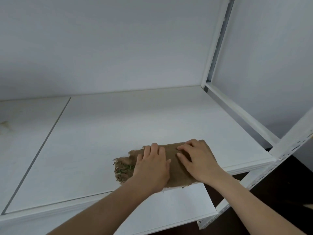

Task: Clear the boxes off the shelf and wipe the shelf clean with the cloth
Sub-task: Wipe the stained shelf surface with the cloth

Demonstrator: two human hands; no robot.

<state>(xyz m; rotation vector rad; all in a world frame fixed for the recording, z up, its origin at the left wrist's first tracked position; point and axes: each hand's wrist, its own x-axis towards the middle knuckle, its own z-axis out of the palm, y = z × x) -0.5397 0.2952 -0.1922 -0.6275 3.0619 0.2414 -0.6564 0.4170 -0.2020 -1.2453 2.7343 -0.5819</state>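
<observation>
Wiping step: shelf (118,126) bare of boxes, left hand (152,167) & right hand (198,160) flat-fingered atop cloth (174,165), apparently gripping nothing; next, push across unwiped surface beyond fingertips.

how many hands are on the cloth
2: the left hand lies flat on the left half of the cloth, by its frayed end; the right hand presses on the right half, near the shelf front edge.

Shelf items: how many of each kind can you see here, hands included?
Hands: 2, left hand and right hand, both pressing the cloth
Brown cloth: 1
White shelf board: 1
Boxes: 0
Total: 4
</observation>
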